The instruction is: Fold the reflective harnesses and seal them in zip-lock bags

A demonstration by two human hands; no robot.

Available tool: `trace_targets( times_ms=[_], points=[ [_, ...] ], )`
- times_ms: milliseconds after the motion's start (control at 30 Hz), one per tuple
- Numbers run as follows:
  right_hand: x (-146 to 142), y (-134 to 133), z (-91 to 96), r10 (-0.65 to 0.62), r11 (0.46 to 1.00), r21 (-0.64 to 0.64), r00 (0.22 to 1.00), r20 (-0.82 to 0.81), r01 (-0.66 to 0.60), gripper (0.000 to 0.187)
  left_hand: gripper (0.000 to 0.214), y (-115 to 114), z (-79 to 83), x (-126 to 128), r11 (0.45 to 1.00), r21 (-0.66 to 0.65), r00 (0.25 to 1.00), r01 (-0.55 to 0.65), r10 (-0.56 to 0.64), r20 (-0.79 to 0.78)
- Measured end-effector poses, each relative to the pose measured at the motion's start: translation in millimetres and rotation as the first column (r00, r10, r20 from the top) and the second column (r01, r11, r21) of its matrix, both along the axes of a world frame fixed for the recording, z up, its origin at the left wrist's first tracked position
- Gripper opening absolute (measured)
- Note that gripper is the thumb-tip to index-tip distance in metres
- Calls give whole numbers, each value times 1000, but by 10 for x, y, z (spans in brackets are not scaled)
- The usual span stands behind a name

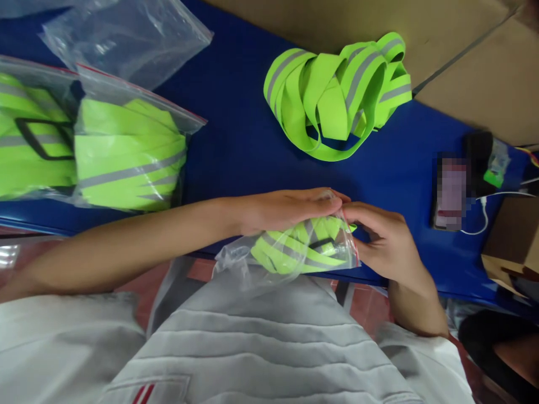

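A clear zip bag point(248, 258) with a folded neon-yellow reflective strap point(278, 252) inside is held at the table's near edge, in front of my body. My left hand point(298, 205) lies along the bag's far side, its fingers closed on the plastic near the mouth. At the mouth, by the red zip line, my right hand point(383, 235) grips the edge with curled fingers. A black buckle-like piece shows through the plastic, and a bit of strap pokes out by my right fingers.
Loose neon reflective straps point(332, 95) lie in a heap on the blue table point(227, 151). Filled zip bags point(130, 151) sit at the left, with empty clear bags point(130, 39) behind. Cardboard boxes point(475, 73) border the far side. A phone point(450, 193) with a white cable is at the right.
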State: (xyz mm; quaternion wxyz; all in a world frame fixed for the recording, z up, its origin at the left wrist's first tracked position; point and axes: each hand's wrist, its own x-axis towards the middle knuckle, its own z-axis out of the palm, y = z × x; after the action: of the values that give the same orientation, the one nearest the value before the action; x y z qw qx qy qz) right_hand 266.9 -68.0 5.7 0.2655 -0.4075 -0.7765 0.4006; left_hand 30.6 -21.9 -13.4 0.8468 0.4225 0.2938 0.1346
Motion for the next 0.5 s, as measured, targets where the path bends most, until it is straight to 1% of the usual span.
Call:
trace_targets(
  times_ms=[67, 133, 167, 200, 267, 300, 333, 367, 433, 467, 500],
  points=[
    [65, 50, 8, 119, 990, -82, 993, 8, -118, 41, 42, 33, -70, -3, 1000, 13, 1000, 7, -7, -10],
    [140, 88, 19, 266, 946, -188, 964, -16, -264, 48, 39, 49, -102, -10, 999, 51, 1000, 15, -15, -1],
    [157, 93, 9, 332, 919, -212, 943, -32, -331, 53, 38, 49, -110, -9, 998, 69, 1000, 7, -7, 3],
    [153, 87, -14, 377, 905, -200, 925, -36, -377, 60, 38, 45, -117, -3, 997, 79, 1000, -10, 10, -3],
    [81, 51, -92, 393, 915, -96, 919, 1, -392, 75, 41, 29, -129, 21, 995, 84, 997, -59, 62, -36],
    [24, 28, -136, 361, 932, -34, 932, 34, -360, 82, 44, 22, -135, 37, 993, 84, 995, -87, 92, -49],
    [-35, 7, -174, 319, 947, 13, 946, 60, -321, 85, 46, 17, -140, 55, 990, 85, 992, -115, 119, -50],
    [-88, -7, -202, 273, 960, 47, 959, 71, -276, 83, 47, 14, -141, 70, 985, 91, 988, -145, 149, -40],
    [-151, -10, -217, 153, 983, 100, 987, 40, -156, 65, 48, 20, -128, 87, 968, 118, 975, -223, 224, 5],
    [-157, 2, -205, 64, 989, 134, 998, 13, -65, 55, 50, 28, -114, 87, 954, 134, 963, -269, 267, 33],
    [-147, 20, -187, -46, 983, 178, 999, -18, 48, 47, 53, 38, -96, 79, 939, 148, 950, -312, 305, 67]
  ],
)
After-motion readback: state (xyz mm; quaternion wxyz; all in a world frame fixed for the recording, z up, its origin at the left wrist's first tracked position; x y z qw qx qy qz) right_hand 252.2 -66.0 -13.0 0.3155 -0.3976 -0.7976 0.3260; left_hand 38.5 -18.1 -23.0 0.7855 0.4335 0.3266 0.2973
